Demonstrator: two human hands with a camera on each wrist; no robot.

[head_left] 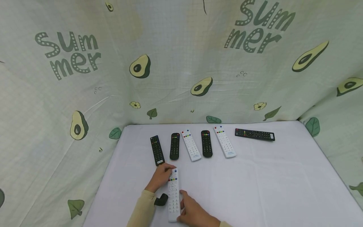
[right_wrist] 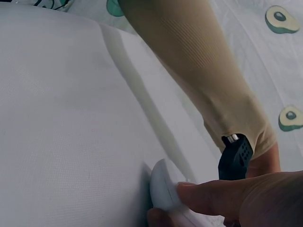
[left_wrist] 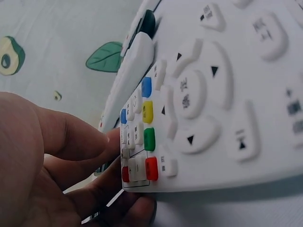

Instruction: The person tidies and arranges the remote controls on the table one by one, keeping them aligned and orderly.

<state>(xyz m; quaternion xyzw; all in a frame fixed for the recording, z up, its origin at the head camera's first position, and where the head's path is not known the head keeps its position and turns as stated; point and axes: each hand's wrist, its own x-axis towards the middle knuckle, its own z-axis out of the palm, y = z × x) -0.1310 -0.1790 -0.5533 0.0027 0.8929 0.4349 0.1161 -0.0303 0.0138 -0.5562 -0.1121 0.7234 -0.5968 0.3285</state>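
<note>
Holding a white remote (head_left: 174,197), left hand (head_left: 161,177) farther, right hand (head_left: 194,210) nearer

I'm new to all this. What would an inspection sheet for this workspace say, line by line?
Surface: table, white-covered.
Job's things: white remote control between both hands, coloured buttons toward its far end.
Clutter: four black remote controls and two more white remotes lie beyond it.
Left hand: grips the far end; small black device at the wrist.
Right hand: pinches the near end.
Cables: unclear; thin dark lines at the right wrist view's top-left corner.
Surroundings: avocado-print fabric with "summer" lettering.
</note>
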